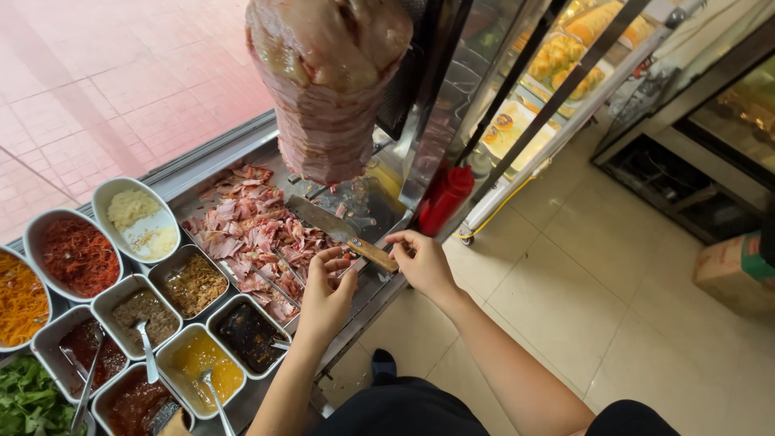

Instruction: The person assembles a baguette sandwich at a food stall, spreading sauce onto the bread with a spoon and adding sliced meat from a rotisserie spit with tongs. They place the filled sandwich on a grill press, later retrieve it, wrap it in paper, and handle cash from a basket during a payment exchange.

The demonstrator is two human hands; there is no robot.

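A long knife with a wooden handle [373,254] and a wide steel blade [316,216] lies across the steel tray [202,182], over a heap of shaved meat [250,234]. My right hand [425,265] pinches the handle's near end between thumb and fingers. My left hand [327,292] hovers beside the handle's blade end with its fingers curled and apart, touching the tray's front edge; nothing shows in its grip. Metal tongs [277,281] rest in the meat just left of that hand. A tall cone of stacked meat [323,81] hangs on a spit above the tray.
Left of the tray stand several white and steel bowls: shredded carrot [20,300], red shreds [78,254], white crumbs [137,220], sauces with spoons [202,363], green leaves [28,400]. A red squeeze bottle [444,198] stands at right, a cardboard box [735,270] on the tiled floor.
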